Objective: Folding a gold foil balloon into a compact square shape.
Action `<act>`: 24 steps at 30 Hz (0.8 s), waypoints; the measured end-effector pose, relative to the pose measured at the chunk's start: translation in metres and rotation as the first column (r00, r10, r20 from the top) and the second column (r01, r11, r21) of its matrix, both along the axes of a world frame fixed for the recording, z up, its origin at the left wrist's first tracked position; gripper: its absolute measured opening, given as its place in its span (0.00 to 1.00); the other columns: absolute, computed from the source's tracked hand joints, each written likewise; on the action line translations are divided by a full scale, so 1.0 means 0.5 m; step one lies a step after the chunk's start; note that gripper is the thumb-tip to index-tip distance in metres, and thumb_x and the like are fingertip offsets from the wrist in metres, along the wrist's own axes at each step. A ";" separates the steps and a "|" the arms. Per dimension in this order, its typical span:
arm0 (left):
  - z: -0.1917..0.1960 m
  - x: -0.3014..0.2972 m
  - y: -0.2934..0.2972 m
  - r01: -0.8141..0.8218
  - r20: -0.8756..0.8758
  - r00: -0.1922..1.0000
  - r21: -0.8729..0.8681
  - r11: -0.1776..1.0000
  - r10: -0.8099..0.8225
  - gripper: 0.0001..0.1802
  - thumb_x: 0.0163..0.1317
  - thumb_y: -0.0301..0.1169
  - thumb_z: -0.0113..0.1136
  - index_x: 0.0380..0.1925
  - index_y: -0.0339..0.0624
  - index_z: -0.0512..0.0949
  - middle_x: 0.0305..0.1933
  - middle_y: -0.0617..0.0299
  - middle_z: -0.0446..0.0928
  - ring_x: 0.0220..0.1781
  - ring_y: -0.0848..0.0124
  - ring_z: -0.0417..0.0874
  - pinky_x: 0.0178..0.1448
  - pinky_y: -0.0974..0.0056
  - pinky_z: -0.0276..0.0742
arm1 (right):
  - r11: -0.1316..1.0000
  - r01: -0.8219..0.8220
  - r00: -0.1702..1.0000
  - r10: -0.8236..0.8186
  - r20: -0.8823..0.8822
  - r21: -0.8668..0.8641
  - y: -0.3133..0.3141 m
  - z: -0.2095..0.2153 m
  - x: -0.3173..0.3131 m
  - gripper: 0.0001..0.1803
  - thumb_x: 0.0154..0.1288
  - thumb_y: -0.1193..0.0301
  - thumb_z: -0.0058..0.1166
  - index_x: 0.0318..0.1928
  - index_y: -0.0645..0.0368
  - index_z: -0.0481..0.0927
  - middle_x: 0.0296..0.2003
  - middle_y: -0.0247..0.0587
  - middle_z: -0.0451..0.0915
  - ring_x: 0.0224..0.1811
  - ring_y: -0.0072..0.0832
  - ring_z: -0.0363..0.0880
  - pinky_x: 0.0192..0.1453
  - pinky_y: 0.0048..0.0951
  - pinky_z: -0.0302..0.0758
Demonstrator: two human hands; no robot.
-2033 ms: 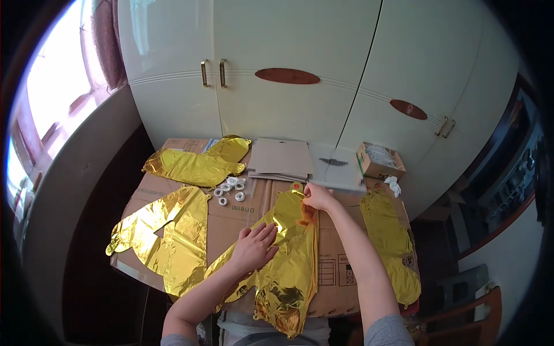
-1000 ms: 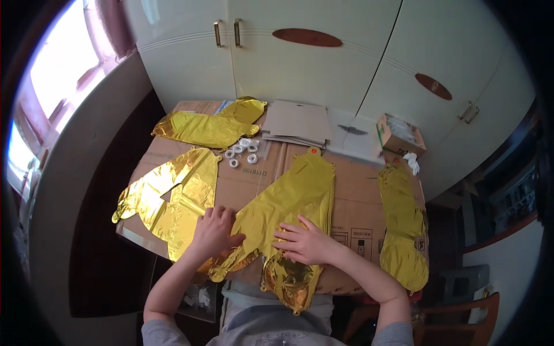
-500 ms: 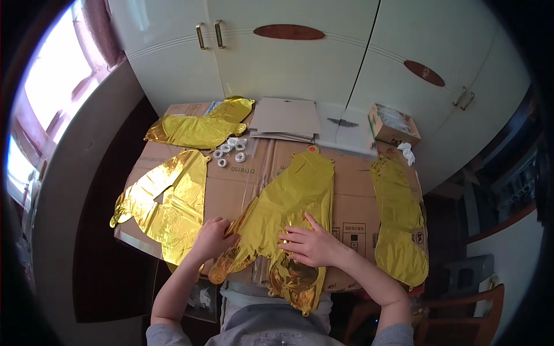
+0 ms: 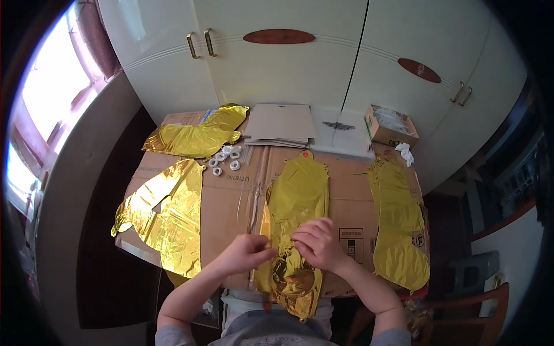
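A flat gold foil balloon (image 4: 299, 190) lies lengthwise in front of me, folded into a narrow strip with a red dot on its top tab. Its crumpled lower end hangs over the near edge of the cardboard. My left hand (image 4: 249, 254) is closed at the strip's left edge, thumb and fingers pinching the foil. From the right, my right hand (image 4: 320, 245) rests over the strip, its fingers curled together on the foil. The foil right under both hands' fingertips is partly hidden.
More gold foil balloons lie at left (image 4: 180, 216), far left (image 4: 199, 135) and right (image 4: 398, 225). White ribbon rolls (image 4: 235, 165), a stack of grey boards (image 4: 281, 122), clear plastic bags (image 4: 340, 135) and a small box (image 4: 392, 130) sit along the back. A wooden chair (image 4: 479, 305) stands at lower right.
The balloon's left flap has been folded in, narrowing it to a strip. My left hand moved right to the strip's edge; my right hand's spread fingers have curled. The view shifted slightly.
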State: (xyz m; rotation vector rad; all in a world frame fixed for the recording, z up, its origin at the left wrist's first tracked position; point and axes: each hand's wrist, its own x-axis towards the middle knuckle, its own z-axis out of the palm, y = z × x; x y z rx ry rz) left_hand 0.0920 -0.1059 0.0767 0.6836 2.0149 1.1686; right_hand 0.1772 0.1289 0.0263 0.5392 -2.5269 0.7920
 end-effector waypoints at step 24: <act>-0.062 -0.056 0.099 0.092 -0.817 0.562 -0.094 0.991 -0.130 0.20 0.63 0.42 0.61 0.50 0.42 0.77 0.54 0.56 0.77 0.62 0.55 0.74 0.62 0.50 0.71 | 0.960 0.280 0.930 -0.263 0.258 -0.029 0.010 -0.031 -0.009 0.13 0.58 0.69 0.61 0.44 0.46 0.80 0.29 0.25 0.82 0.37 0.27 0.78 0.52 0.38 0.63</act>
